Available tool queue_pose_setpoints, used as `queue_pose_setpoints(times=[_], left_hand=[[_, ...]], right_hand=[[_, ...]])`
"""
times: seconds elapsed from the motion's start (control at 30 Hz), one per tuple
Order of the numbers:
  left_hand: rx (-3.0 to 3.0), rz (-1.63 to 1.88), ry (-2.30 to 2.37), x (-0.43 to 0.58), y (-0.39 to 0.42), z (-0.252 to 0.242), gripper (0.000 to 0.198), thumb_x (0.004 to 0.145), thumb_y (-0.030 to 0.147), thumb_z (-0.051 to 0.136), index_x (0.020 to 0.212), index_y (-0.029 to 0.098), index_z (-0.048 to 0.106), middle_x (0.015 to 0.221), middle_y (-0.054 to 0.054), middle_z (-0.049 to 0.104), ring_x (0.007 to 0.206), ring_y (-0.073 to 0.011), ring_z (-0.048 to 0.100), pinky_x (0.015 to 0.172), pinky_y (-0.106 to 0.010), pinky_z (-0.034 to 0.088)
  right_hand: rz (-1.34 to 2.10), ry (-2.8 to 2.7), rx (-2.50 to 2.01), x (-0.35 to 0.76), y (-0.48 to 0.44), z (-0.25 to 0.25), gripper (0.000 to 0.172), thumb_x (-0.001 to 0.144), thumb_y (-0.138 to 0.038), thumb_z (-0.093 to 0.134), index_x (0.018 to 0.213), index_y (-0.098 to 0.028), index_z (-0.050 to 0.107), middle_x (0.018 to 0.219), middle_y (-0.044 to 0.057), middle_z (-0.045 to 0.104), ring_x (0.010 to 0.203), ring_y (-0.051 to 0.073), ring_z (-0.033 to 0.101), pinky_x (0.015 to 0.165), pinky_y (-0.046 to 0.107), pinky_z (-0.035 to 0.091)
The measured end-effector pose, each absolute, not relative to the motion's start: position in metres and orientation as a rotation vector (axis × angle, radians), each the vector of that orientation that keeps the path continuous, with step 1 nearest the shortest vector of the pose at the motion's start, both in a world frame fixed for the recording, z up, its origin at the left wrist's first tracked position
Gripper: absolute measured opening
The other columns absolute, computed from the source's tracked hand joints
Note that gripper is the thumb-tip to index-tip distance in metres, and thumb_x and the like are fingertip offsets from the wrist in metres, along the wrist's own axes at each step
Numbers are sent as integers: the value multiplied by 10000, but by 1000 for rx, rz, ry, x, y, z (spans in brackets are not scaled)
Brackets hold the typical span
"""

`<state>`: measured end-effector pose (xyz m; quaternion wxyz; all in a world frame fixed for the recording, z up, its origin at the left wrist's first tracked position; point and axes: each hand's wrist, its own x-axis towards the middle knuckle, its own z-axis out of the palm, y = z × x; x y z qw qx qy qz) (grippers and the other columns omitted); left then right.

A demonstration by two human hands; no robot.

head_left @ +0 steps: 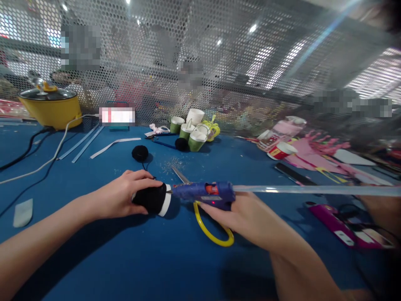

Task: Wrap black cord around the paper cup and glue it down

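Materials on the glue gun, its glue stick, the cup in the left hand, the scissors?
Glue gun: likely hard plastic, satin blue shell. Glue stick: likely hot-melt plastic, glossy, translucent. Cup: probably paper under matte black yarn or cloth; only the plain white rim shows bare. Scissors: metal blade, grey sheen; handle likely plastic, smooth, evenly yellow.

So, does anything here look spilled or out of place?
Yes, a little: pale crumbs are scattered on the blue table, beyond the glue gun in the right hand, looking like unswept scraps. Over at right, a red-and-white cup leans over instead of standing upright.
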<state>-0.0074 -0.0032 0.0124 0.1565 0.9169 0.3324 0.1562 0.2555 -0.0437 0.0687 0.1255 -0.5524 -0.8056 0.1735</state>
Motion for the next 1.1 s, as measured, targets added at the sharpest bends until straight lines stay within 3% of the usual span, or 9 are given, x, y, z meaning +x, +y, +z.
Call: queue_pose_setpoints(times=[0.2,0.43,0.73,0.93,1.1], left_hand=[[2690,475,908,-7,-3,13,540,740,223,649,1235,246,435,1201,-91,490,1039,-232,506,888,-375,386],[2685,488,904,-7,-2,10,561,719,216,666,1230,242,436,1208,-96,479,1053,-241,496,885,-385,382],[2695,468,901,-4,-3,14,547,714,223,677,1216,216,459,1185,-105,503,1038,-247,512,878,-393,387],[2673,458,937,-4,-2,15,544,714,263,675,1215,206,470,1172,-110,518,1013,-250,530,869,-385,397],[2634,453,982,-5,-1,13,557,721,321,672,1228,238,458,1173,-99,516,996,-254,537,853,-393,405]], right_hand=[[570,-2293,-1624,253,-36,71,330,802,-306,453,494,-199,404,474,-32,447,431,95,399,411,230,325],[640,-2281,-1620,253,-40,72,313,789,-321,469,514,-201,380,440,-57,357,401,84,323,372,222,275],[732,-2200,-1724,251,-37,70,394,798,-382,461,457,-194,394,402,-42,425,384,89,387,385,225,307],[627,-2259,-1674,254,-42,69,313,801,-361,457,533,-200,440,441,-46,403,405,91,354,379,223,300],[495,-2310,-1722,254,-46,68,264,798,-381,454,619,-203,533,514,-35,496,464,111,430,423,226,360]])
